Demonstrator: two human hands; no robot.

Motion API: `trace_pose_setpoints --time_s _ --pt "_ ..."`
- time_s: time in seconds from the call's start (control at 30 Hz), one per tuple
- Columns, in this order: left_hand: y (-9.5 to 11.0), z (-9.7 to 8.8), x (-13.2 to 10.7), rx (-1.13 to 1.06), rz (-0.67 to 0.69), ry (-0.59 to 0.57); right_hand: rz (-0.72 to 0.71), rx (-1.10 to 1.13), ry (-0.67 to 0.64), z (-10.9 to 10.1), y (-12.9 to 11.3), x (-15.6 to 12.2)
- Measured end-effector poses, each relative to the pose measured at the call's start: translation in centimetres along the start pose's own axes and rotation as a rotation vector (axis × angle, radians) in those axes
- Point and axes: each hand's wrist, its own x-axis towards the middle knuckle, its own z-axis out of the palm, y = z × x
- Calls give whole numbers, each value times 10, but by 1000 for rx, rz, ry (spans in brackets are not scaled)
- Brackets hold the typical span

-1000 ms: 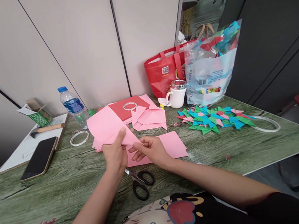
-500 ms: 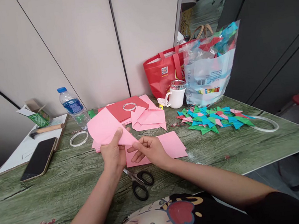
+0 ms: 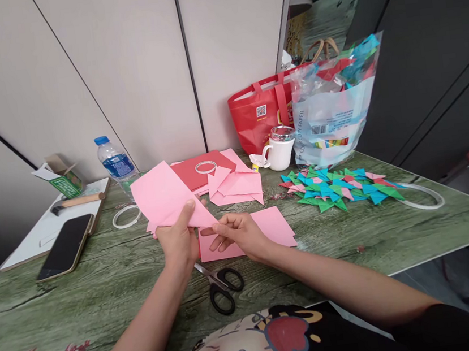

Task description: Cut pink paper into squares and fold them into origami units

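Observation:
A sheet of pink paper (image 3: 162,193), folded over along its lower edge, is held up above the table. My left hand (image 3: 177,234) grips its lower side, thumb on top and fingers underneath. At the pointed right corner, my right hand (image 3: 239,233) pinches the paper between thumb and forefinger, the other fingers loosely bent. Beneath my right hand lies a flat pink paper piece (image 3: 273,227). Black-handled scissors (image 3: 220,285) rest just in front of my hands, their blade tips hidden under the left one. Behind are folded pink pieces (image 3: 238,185) and a red sheet (image 3: 186,170) bearing a tape roll (image 3: 206,167).
On the left are a phone (image 3: 66,247), a hammer (image 3: 77,201), a green box (image 3: 64,179), a water bottle (image 3: 116,164) and a tape ring (image 3: 127,217). Rightward stand a white mug (image 3: 279,150), a red bag (image 3: 253,119), a plastic bag (image 3: 330,121) and colourful folded paper triangles (image 3: 338,186).
The held paper's upper left part has tipped slightly left and down. Both hands keep their grip at nearly the same spots. The whole view has shifted slightly.

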Motion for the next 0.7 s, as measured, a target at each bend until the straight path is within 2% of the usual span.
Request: trace_pose_setpoints --time_s 0.13,0.3,0.4,0.57,0.7 --pt "0 -2 2 24 -26 -34 -7 -55 35 -4 0 2" --pt "-12 -10 1 163 -64 -115 -204 -224 202 -6 -3 5" --pt "-19 -15 0 215 -52 -201 -235 -239 272 -8 -4 7" --pt "-22 -18 -1 285 -35 -236 -208 -215 247 -11 -3 9" --pt "-23 -20 1 325 -63 -243 -256 -245 238 -12 -3 8"
